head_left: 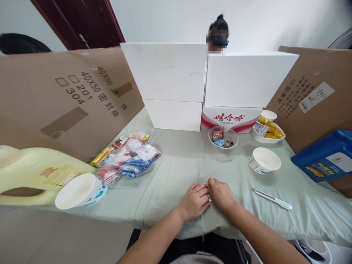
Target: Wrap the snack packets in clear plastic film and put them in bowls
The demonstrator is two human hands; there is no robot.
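Note:
My left hand (194, 201) and my right hand (220, 194) meet at the near middle of the table, on the pale green cloth (178, 161). Both have their fingers curled and pressed together around something small and pale between them; what it is I cannot make out. A white utility knife (271, 198) lies on the cloth to the right of my right hand. A heap of wrapped snacks (125, 157) sits to the left, beyond my left hand.
A clear bowl of snacks (223, 138), an empty paper bowl (264, 160) and a snack-filled bowl (268, 132) stand further back. White foam boxes (167, 73) and cardboard (63, 99) wall the table. A yellow jug (35, 172), white bowl (79, 190) and blue box (326, 156) flank it. A person (218, 35) sits behind.

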